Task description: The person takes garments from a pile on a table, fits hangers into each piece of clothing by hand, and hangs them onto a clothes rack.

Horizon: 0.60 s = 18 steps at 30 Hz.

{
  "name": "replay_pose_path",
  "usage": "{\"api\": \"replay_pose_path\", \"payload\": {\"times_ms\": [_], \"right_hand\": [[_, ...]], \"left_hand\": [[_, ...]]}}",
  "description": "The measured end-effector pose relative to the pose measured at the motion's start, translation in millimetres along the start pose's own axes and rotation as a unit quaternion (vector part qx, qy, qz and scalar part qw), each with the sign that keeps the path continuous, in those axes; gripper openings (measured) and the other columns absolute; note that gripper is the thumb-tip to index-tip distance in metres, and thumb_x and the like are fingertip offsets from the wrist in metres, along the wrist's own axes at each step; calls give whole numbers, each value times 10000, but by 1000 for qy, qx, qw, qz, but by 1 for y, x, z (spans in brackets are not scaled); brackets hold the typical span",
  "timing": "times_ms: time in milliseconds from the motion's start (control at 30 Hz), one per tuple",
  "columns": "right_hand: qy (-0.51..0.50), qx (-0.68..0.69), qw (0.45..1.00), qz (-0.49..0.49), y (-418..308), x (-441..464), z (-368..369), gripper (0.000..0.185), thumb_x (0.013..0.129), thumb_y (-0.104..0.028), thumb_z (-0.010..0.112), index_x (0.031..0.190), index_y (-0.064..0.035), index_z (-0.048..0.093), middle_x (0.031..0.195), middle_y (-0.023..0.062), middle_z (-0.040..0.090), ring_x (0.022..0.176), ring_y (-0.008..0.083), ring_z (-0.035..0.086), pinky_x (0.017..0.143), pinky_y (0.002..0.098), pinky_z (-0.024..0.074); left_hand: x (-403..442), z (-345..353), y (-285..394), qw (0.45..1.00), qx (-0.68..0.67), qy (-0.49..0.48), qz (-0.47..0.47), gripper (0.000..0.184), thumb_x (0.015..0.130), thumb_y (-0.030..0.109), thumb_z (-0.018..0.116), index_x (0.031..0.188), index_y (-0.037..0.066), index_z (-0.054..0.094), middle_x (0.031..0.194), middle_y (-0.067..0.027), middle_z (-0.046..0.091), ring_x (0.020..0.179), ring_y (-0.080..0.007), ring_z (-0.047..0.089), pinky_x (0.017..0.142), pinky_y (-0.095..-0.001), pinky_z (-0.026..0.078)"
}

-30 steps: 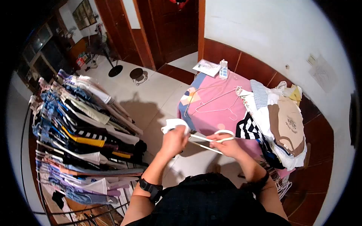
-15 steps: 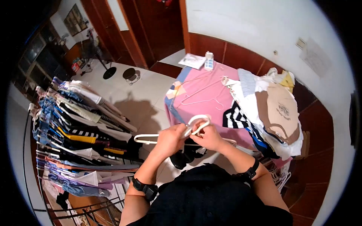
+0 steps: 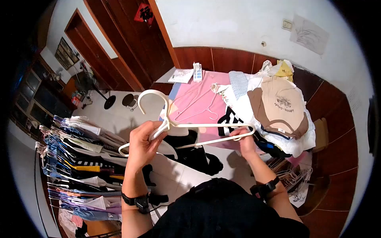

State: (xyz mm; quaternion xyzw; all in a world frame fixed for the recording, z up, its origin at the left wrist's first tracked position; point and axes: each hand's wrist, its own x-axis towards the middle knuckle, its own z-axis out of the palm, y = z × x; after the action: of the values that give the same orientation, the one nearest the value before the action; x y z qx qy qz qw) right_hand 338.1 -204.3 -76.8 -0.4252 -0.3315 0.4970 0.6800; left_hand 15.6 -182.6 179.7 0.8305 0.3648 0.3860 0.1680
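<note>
A white clothes hanger [image 3: 210, 125] is held up in front of me, hook upward and toward the left. My left hand [image 3: 143, 143] is closed around its neck, just below the hook. At the hanger's right end is my right hand [image 3: 247, 144], partly behind the bar and smeared by motion. Whether its fingers grip the hanger cannot be made out. Below the hanger, a black garment [image 3: 200, 158] hangs low over the floor. Two thin hangers, one a pink hanger [image 3: 196, 107], lie on the pink-covered table [image 3: 186, 97] beyond.
Several garments hang close together on a rack [image 3: 85, 158] at my left. A pile of folded clothes [image 3: 274, 107] covers the table's right side. Under it are loose hangers [image 3: 295, 174]. A round stool [image 3: 129, 101] and a fan base [image 3: 110, 102] stand on the floor.
The hanger has risen and turned, so its hook now points up at the left. My left hand moved left with its neck; my right hand left the hook for the right end.
</note>
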Motion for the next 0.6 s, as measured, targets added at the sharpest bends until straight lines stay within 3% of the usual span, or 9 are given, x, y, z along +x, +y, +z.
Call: {"api": "replay_pose_path", "payload": {"times_ms": [33, 100, 167, 233, 367, 433, 467, 567, 600], "right_hand": [[-95, -115, 989, -17, -1, 4, 2, 322, 987, -305, 458, 983, -37, 638, 936, 65, 642, 866, 157, 608, 758, 291, 485], [-130, -186, 969, -93, -1, 4, 40, 200, 938, -159, 575, 1093, -44, 627, 1040, 60, 617, 994, 163, 603, 858, 309, 489], [-157, -29, 987, -7, -16, 4, 80, 255, 882, -62, 641, 1131, -27, 606, 1109, 57, 586, 1057, 167, 584, 907, 320, 477], [-170, -157, 958, -169, -1, 13, 97, 314, 852, -24, 670, 1156, -37, 593, 1132, 43, 580, 1071, 145, 562, 890, 295, 477], [-237, -136, 958, -90, 16, 19, 97, 229, 844, -48, 647, 1073, -37, 655, 958, 62, 690, 857, 148, 619, 740, 269, 499], [-173, -274, 937, -130, 14, 16, 100, 137, 850, -42, 633, 957, -16, 715, 846, 95, 701, 741, 129, 633, 660, 249, 499], [-164, -235, 953, -102, 15, 13, 103, 94, 844, -54, 657, 910, -13, 710, 829, 92, 691, 704, 119, 610, 629, 254, 483], [-149, -198, 967, -69, 17, 7, 123, 138, 791, -73, 748, 794, 1, 632, 702, 50, 597, 600, 109, 502, 561, 277, 427], [-155, -88, 982, -67, 16, 3, 133, 258, 735, -66, 797, 769, -8, 548, 618, 19, 480, 577, 115, 435, 543, 279, 400]], "left_hand": [[4, 0, 6, 1000, -7, 14, 5, 158, 781, -7, 721, 925, 9, 657, 708, -36, 568, 628, -116, 497, 569, -260, 396], [8, 3, 17, 1000, -1, 12, 18, 152, 782, -2, 723, 916, 7, 651, 700, -32, 555, 621, -116, 483, 562, -257, 382], [9, 7, 25, 999, 7, -5, 42, 207, 750, -40, 718, 937, 21, 651, 723, -98, 582, 618, -221, 549, 580, -278, 431], [7, 6, 34, 999, 13, -9, 44, 213, 747, -36, 724, 939, 23, 652, 715, -106, 570, 609, -224, 548, 574, -278, 429], [-8, 0, 27, 999, 30, 17, 20, 216, 745, -33, 727, 942, 5, 648, 713, -99, 568, 596, -216, 531, 564, -269, 415], [-15, -6, 19, 998, 25, 56, 17, 208, 746, -32, 728, 937, -3, 649, 710, -91, 566, 591, -198, 519, 558, -267, 407], [-19, -8, 14, 998, 30, 52, 14, 166, 785, 3, 725, 926, -7, 637, 725, -51, 569, 608, -116, 481, 555, -249, 397], [-25, -3, 15, 998, 21, 55, 6, 172, 777, 1, 728, 922, -16, 637, 733, -51, 577, 618, -111, 482, 567, -249, 402], [-26, -3, 17, 999, 22, 44, 0, 171, 774, -2, 725, 922, -15, 641, 733, -46, 581, 633, -106, 489, 581, -246, 406]]}}
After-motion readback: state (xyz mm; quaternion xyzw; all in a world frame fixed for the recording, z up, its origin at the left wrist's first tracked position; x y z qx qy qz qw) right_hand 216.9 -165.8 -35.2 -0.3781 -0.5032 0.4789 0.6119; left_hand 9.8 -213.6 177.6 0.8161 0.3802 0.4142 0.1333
